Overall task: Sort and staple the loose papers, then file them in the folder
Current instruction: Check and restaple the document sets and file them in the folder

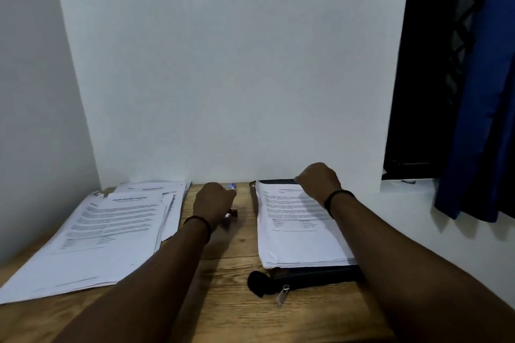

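Two bare forearms reach forward over a wooden desk [223, 301] set against a white wall [223, 64]. The left hand [213, 202] is curled over a small object in the middle of the desk, probably a stapler [230, 216]; only a dark end with a glint of metal shows below the knuckles, and a bluish tip shows above them, so what it is and how it is gripped cannot be told for sure. The right hand [317, 179] is turned knuckles-up at the far edge of a neat paper stack [298, 231]. Its fingertips are hidden behind the hand, so I cannot tell whether it pinches the top sheets or only rests there. Each wrist wears a thin dark band.

The neat stack lies on a dark folder [320, 273], of which only the near edge, a far corner, a loop and a metal zip pull [282, 294] show. At the left a looser pile of printed sheets [111, 231] fans out unevenly, its near corner cut off by the frame. The print on every page is too blurred to read. A blue curtain [479, 120] hangs at the right beside a dark window.
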The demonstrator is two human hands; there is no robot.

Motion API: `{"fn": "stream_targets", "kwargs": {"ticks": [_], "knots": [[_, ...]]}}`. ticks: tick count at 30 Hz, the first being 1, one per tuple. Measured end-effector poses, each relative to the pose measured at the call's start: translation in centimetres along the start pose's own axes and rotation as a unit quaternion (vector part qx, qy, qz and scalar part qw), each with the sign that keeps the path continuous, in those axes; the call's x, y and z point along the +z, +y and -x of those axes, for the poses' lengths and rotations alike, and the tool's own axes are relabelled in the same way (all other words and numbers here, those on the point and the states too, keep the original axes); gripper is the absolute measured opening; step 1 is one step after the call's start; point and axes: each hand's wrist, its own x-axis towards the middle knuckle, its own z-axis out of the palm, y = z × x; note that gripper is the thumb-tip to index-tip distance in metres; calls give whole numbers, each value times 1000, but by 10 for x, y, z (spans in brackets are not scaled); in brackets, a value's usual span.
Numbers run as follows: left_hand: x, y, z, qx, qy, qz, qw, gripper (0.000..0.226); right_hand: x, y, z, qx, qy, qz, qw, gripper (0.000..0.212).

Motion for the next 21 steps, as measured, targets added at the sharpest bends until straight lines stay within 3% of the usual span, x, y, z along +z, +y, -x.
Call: {"fn": "stream_targets", "kwargs": {"ticks": [3, 6, 10, 14, 18, 21], "knots": [[-41, -23, 4, -5, 34, -16, 999, 42, 30, -43, 26, -42, -38, -67, 996, 21], [-89, -59, 7, -14, 73, -32, 997, 43, 65, -87, 59, -55, -106, -150, 981, 15], [-155, -111, 14, -77, 132, -112, 982, 22, 120, -129, 92, -25, -196, -219, 955, 12], [-204, -156, 20, -184, 186, -215, 941, 45, 170, -156, 107, -4, -219, -231, 948, 17], [-221, -191, 10, -231, 142, -131, 954, 50, 197, -165, 111, -14, -199, -176, 964, 19], [-226, -193, 4, -208, 93, -101, 969, 33, 206, -167, 108, -44, -161, -115, 979, 17]]}}
